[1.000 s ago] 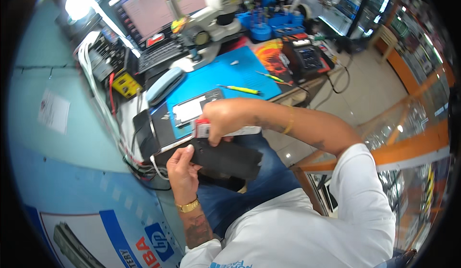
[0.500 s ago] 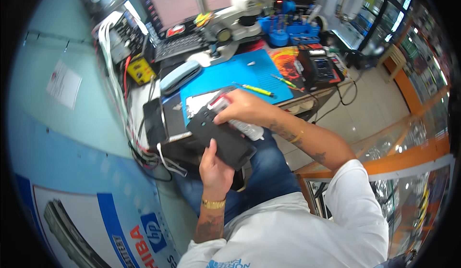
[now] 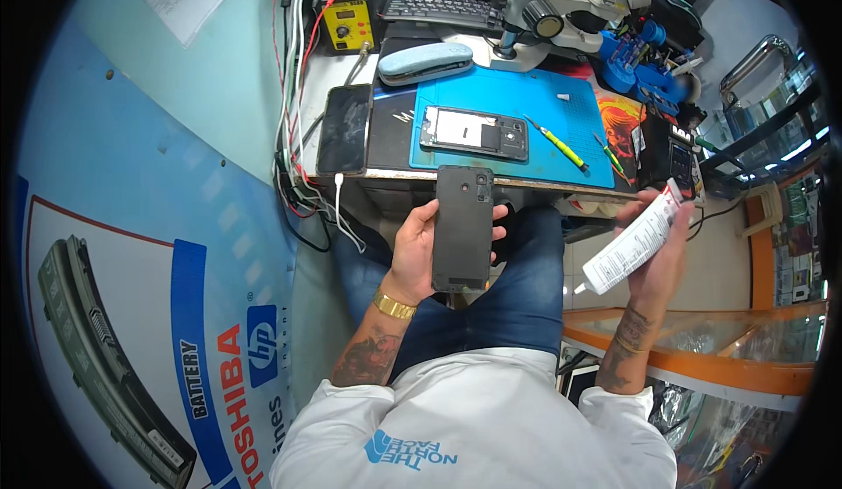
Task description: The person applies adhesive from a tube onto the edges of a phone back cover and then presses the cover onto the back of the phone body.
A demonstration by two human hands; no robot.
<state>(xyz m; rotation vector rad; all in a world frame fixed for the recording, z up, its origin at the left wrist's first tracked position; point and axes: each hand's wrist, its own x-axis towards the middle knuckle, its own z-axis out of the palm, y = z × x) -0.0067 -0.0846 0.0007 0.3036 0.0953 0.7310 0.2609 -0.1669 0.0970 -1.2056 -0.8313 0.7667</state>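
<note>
My left hand (image 3: pixel 417 256) grips a black phone back cover (image 3: pixel 463 235) upright, its camera openings at the top, just below the workbench edge. My right hand (image 3: pixel 658 261) holds a white squeeze tube (image 3: pixel 630 248) with a red-and-white crimped end, slanted so that its narrow nozzle points down and left, apart from the cover. An opened phone (image 3: pixel 470 135) lies on the blue mat (image 3: pixel 553 94). Two yellow-green hand tools (image 3: pixel 561 147) rest to its right, and a small white piece (image 3: pixel 563 97) lies above it.
A black phone (image 3: pixel 345 129) with a white cable sits left of the mat. Behind are a glasses case (image 3: pixel 423 63), a yellow power unit (image 3: pixel 345 21), a keyboard (image 3: pixel 438 7), a microscope (image 3: pixel 541 17) and blue organisers (image 3: pixel 640 72). A glass counter (image 3: pixel 745 366) stands on my right.
The tube has moved from over the cover out to the right with my right hand, which is now apart. The cover has turned more upright in my left hand, and the view has shifted.
</note>
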